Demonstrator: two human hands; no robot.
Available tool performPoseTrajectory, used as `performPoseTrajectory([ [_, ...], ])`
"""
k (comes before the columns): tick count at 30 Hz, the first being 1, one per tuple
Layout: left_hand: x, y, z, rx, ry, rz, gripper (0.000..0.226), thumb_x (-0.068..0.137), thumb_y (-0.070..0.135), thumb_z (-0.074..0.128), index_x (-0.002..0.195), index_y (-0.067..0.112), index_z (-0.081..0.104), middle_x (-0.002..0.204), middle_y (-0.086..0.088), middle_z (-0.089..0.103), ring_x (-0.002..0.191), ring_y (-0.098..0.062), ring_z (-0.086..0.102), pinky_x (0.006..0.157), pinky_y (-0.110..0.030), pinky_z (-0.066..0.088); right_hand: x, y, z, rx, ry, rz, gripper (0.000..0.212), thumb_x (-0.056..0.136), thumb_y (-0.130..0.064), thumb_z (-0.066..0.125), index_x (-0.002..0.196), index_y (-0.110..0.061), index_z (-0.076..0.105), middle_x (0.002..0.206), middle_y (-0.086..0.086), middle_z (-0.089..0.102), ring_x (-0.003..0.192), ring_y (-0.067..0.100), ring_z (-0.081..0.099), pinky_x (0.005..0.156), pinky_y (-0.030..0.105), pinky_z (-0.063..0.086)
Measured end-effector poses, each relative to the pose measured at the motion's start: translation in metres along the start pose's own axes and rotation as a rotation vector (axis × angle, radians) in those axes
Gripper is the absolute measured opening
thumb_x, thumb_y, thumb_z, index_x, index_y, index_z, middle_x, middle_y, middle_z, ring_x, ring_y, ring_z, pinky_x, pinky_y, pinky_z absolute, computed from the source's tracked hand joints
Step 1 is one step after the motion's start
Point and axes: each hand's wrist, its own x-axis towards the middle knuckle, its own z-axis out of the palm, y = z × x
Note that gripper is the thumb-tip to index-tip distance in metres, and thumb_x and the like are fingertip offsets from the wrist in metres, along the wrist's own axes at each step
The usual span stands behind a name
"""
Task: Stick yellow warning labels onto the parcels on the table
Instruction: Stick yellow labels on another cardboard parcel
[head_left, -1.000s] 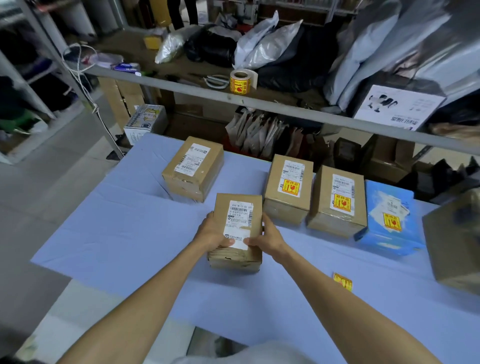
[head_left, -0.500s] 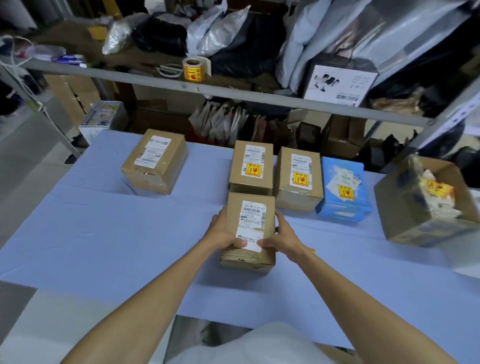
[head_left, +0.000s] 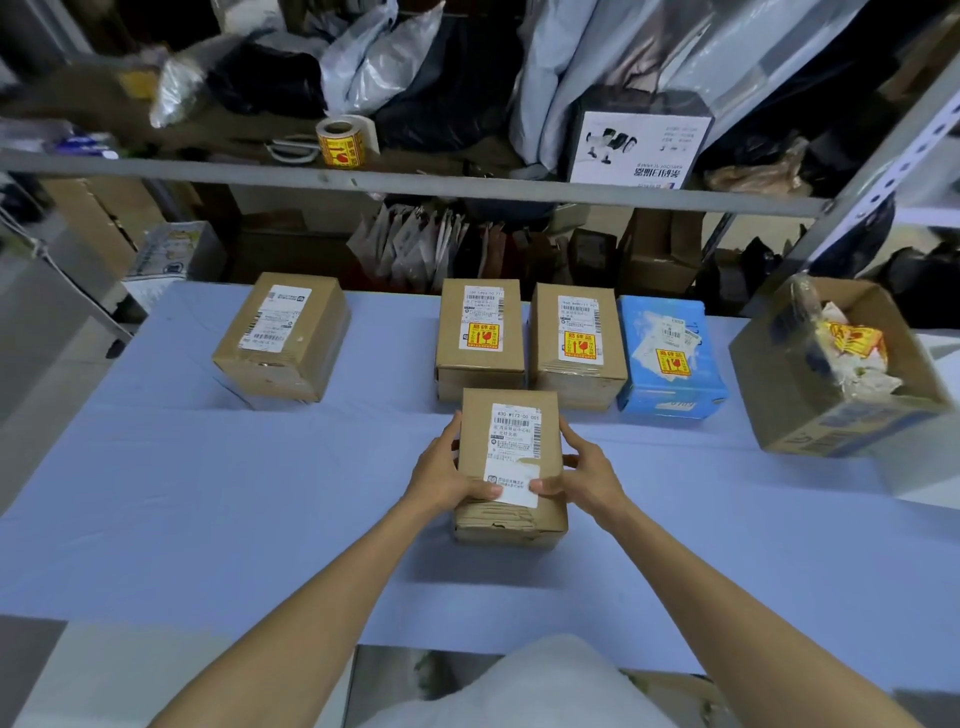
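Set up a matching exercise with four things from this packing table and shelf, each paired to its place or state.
Things: 1 blue parcel; 2 label roll; 3 nearest brown parcel; 4 far-left brown parcel.
States: A on the shelf; B yellow label on top; C held by left hand and right hand; D untouched, no yellow label.
Pairs: 1-B, 2-A, 3-C, 4-D.

"830 W172-00 001" is printed on the shipping label of the near brown parcel. "易碎品" is read on the yellow warning labels. "条码扫描器" is printed upside down on the white box.
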Motion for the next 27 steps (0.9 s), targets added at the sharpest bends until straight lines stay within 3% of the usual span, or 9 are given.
performPoseTrajectory([
  [2, -0.001, -0.002, 0.0, -0.013, 0.014, 0.006, 0.115, 0.06, 0.022, 0.09, 0.15, 0.031, 0.018, 0.145, 0.0, 0.045, 0.129, -0.022, 0.047, 0.103, -0.042, 0.045, -0.005, 0.002, -0.001, -0.013, -0.012, -0.04, 0.097, 0.072, -0.007, 0.08, 0.149, -0.031, 0.025, 0.135, 0.005, 0.055, 0.126, 0.023, 0.051, 0.088, 0.029, 0.051],
  [4, -0.001, -0.005, 0.001, -0.032, 0.015, 0.011, 0.114, 0.06, 0.023, 0.09, 0.15, 0.033, 0.02, 0.143, 0.0, 0.046, 0.129, -0.022, 0.047, 0.105, -0.042, 0.044, -0.009, 0.005, -0.002, -0.022, -0.006, -0.069, 0.093, 0.076, -0.01, 0.078, 0.15, -0.029, 0.025, 0.136, 0.004, 0.055, 0.125, 0.023, 0.052, 0.072, 0.011, 0.048],
  [6, -0.004, -0.008, 0.002, -0.059, 0.024, 0.015, 0.111, 0.06, 0.023, 0.09, 0.148, 0.035, 0.023, 0.142, 0.002, 0.048, 0.128, -0.021, 0.048, 0.105, -0.043, 0.044, -0.011, 0.008, -0.002, -0.01, 0.002, -0.096, 0.091, 0.077, -0.011, 0.078, 0.15, -0.027, 0.025, 0.135, 0.004, 0.055, 0.12, 0.022, 0.056, 0.061, 0.003, 0.046],
  [8, -0.007, -0.011, 0.004, -0.087, 0.035, 0.01, 0.108, 0.062, 0.025, 0.089, 0.149, 0.034, 0.024, 0.143, 0.002, 0.048, 0.129, -0.02, 0.047, 0.105, -0.042, 0.044, -0.012, 0.012, -0.002, 0.013, 0.003, -0.122, 0.09, 0.078, -0.011, 0.077, 0.15, -0.025, 0.025, 0.131, 0.002, 0.057, 0.114, 0.016, 0.057, 0.062, -0.001, 0.045],
  [14, -0.013, -0.018, 0.01, -0.087, 0.05, 0.007, 0.104, 0.068, 0.035, 0.084, 0.15, 0.033, 0.021, 0.143, 0.004, 0.048, 0.131, -0.016, 0.046, 0.107, -0.04, 0.042, -0.019, 0.024, 0.006, 0.077, -0.007, -0.19, 0.069, 0.083, -0.02, 0.072, 0.133, -0.046, 0.032, 0.129, -0.007, 0.058, 0.112, 0.012, 0.059, 0.075, 0.013, 0.053],
  [19, -0.013, -0.018, 0.011, -0.074, 0.045, -0.006, 0.106, 0.067, 0.038, 0.084, 0.151, 0.034, 0.018, 0.145, 0.004, 0.047, 0.132, -0.017, 0.045, 0.108, -0.041, 0.041, -0.018, 0.027, 0.005, 0.065, -0.018, -0.214, 0.062, 0.084, -0.021, 0.071, 0.126, -0.049, 0.037, 0.124, -0.012, 0.058, 0.109, 0.009, 0.06, 0.076, 0.015, 0.055],
  [23, -0.009, -0.015, 0.01, -0.072, 0.05, -0.016, 0.11, 0.066, 0.032, 0.086, 0.152, 0.031, 0.017, 0.145, 0.003, 0.046, 0.132, -0.017, 0.043, 0.108, -0.04, 0.04, -0.012, 0.025, 0.005, 0.039, -0.021, -0.194, 0.068, 0.082, -0.027, 0.073, 0.139, -0.039, 0.038, 0.135, -0.007, 0.056, 0.119, 0.015, 0.057, 0.092, 0.03, 0.054],
  [25, -0.008, -0.013, 0.01, -0.093, 0.059, -0.018, 0.108, 0.068, 0.029, 0.085, 0.152, 0.029, 0.017, 0.147, 0.002, 0.043, 0.133, -0.017, 0.042, 0.108, -0.039, 0.04, -0.007, 0.023, 0.006, 0.027, -0.017, -0.166, 0.084, 0.08, -0.034, 0.074, 0.15, -0.033, 0.026, 0.143, -0.007, 0.049, 0.126, 0.016, 0.051, 0.099, 0.037, 0.05],
  [27, -0.009, -0.012, 0.012, -0.11, 0.064, -0.017, 0.106, 0.071, 0.027, 0.083, 0.152, 0.03, 0.015, 0.15, 0.002, 0.04, 0.134, -0.018, 0.041, 0.107, -0.038, 0.04, -0.006, 0.02, 0.008, 0.019, -0.018, -0.162, 0.088, 0.081, -0.031, 0.074, 0.151, -0.031, 0.022, 0.141, -0.01, 0.048, 0.124, 0.014, 0.051, 0.094, 0.03, 0.051],
])
